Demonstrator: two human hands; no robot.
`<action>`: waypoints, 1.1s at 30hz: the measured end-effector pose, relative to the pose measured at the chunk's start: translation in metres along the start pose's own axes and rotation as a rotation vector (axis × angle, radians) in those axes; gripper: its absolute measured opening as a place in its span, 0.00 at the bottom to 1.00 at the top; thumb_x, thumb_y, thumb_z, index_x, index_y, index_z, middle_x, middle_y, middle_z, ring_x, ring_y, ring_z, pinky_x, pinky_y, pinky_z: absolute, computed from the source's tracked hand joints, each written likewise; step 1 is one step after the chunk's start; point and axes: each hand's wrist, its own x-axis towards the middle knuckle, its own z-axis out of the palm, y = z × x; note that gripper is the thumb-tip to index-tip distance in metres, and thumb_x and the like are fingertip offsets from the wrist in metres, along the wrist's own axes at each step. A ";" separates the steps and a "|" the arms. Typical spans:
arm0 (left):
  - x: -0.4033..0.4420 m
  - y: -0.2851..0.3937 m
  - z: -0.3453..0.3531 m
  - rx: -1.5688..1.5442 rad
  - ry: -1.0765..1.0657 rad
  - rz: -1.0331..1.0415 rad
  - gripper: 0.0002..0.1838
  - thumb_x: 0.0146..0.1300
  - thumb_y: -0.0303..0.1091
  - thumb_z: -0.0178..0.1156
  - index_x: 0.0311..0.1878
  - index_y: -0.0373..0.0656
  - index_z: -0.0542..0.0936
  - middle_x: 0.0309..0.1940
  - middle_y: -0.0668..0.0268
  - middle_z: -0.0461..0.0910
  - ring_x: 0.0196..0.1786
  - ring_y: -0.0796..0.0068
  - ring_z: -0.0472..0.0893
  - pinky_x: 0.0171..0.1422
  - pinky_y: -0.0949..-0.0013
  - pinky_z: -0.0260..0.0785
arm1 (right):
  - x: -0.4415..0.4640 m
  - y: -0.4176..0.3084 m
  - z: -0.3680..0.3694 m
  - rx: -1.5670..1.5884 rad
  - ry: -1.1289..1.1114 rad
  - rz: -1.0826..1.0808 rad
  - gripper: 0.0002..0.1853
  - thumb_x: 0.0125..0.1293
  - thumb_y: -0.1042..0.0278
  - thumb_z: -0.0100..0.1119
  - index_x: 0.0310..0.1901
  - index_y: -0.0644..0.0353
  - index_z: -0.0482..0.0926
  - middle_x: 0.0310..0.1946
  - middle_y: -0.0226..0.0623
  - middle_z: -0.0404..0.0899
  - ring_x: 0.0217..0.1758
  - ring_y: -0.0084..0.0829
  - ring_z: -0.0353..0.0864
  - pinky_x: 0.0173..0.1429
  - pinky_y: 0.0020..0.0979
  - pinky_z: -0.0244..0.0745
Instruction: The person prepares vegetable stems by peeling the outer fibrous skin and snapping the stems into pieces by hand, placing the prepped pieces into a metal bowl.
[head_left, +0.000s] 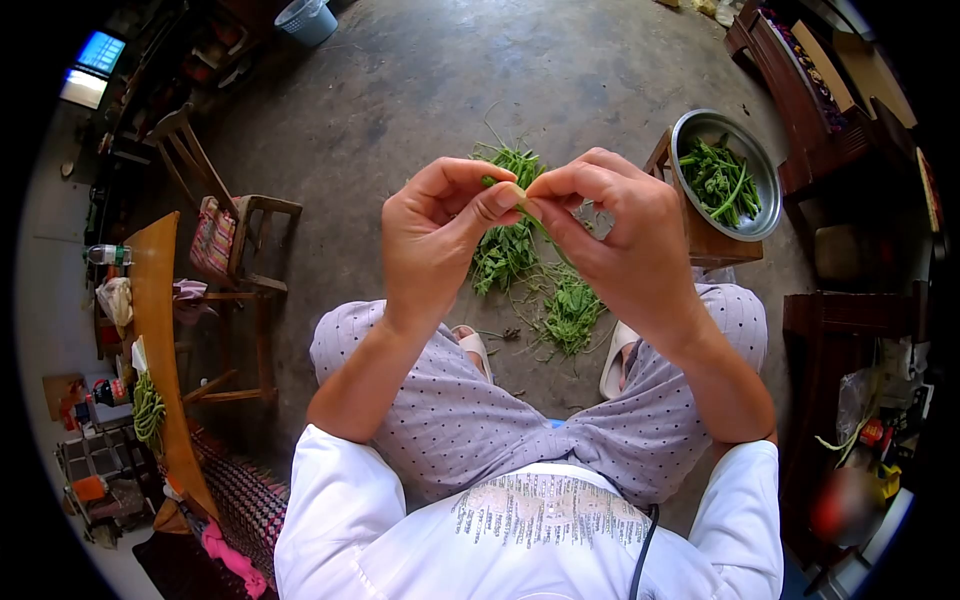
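Note:
A thin green stem (pixel 545 232) is pinched between my two hands, which meet at their fingertips above the floor. My left hand (pixel 445 220) has thumb and forefinger closed on one end of it. With thumb and forefinger, my right hand (pixel 615 215) grips the stem close beside them. Beneath the hands, a pile of leafy greens (pixel 503 255) lies on the floor, partly hidden. A smaller heap of greens (pixel 572 312) is nearer my feet. To the right, a metal bowl (pixel 764 165) holding green stems (pixel 722 180) rests on a wooden stool (pixel 712 240).
A wooden chair (pixel 240 215) with a patterned cushion stands at the left, near a wooden table (pixel 155 300) bearing a bundle of green stalks (pixel 148 408). A blue basket (pixel 306 22) is at the far left. Dark wooden furniture (pixel 830 150) lines the right side.

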 end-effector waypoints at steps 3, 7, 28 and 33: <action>0.000 0.000 0.000 0.005 0.003 0.002 0.07 0.61 0.26 0.63 0.40 0.32 0.79 0.34 0.62 0.82 0.37 0.77 0.83 0.43 0.76 0.79 | 0.000 0.001 0.002 -0.006 0.019 -0.015 0.03 0.55 0.74 0.63 0.32 0.62 0.82 0.28 0.40 0.80 0.32 0.38 0.80 0.36 0.34 0.74; 0.000 -0.001 0.001 -0.031 -0.003 -0.010 0.08 0.61 0.26 0.64 0.40 0.33 0.79 0.34 0.62 0.82 0.37 0.77 0.83 0.43 0.76 0.79 | -0.001 0.002 0.003 -0.016 0.018 -0.022 0.04 0.56 0.73 0.62 0.32 0.63 0.82 0.28 0.40 0.79 0.33 0.39 0.79 0.37 0.36 0.74; 0.002 0.000 -0.006 -0.124 -0.153 -0.044 0.08 0.65 0.25 0.60 0.46 0.37 0.75 0.39 0.66 0.79 0.41 0.81 0.80 0.48 0.76 0.76 | 0.005 0.016 -0.013 0.774 -0.307 0.505 0.13 0.64 0.64 0.64 0.42 0.68 0.81 0.33 0.28 0.80 0.36 0.14 0.76 0.39 0.17 0.70; 0.002 -0.001 -0.007 -0.117 -0.140 -0.035 0.08 0.65 0.26 0.59 0.45 0.37 0.74 0.38 0.67 0.78 0.41 0.81 0.79 0.48 0.76 0.76 | 0.006 0.018 -0.017 0.895 -0.377 0.610 0.14 0.64 0.64 0.64 0.45 0.66 0.80 0.36 0.29 0.80 0.40 0.16 0.77 0.44 0.16 0.72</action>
